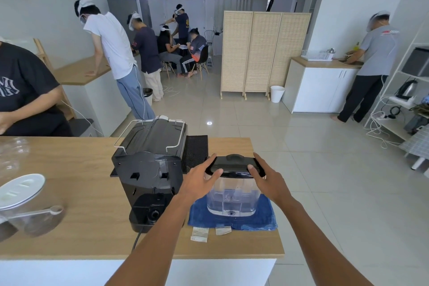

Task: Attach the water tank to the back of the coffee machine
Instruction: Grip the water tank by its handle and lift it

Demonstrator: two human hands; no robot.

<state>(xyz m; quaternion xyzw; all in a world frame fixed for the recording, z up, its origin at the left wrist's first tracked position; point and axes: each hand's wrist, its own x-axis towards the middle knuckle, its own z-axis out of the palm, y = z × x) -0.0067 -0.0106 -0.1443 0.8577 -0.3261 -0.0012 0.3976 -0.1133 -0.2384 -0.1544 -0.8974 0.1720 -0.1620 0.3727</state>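
A clear plastic water tank (pixel 233 197) with a black lid (pixel 234 165) stands upright on a blue cloth (pixel 262 218) on the wooden counter. My left hand (pixel 200 180) grips the lid's left end and my right hand (pixel 267 177) grips its right end. The black coffee machine (pixel 148 169) stands just left of the tank with its back turned to me. Its empty rear base with a round socket (pixel 152 213) faces me.
A black drip mat (pixel 197 148) lies behind the machine. At the left are a clear jar with a white lid (pixel 22 188) and a plastic scoop (pixel 53 210). Paper slips (pixel 199 234) lie by the cloth. The counter's right edge (pixel 267 193) is close. Several people work around the room.
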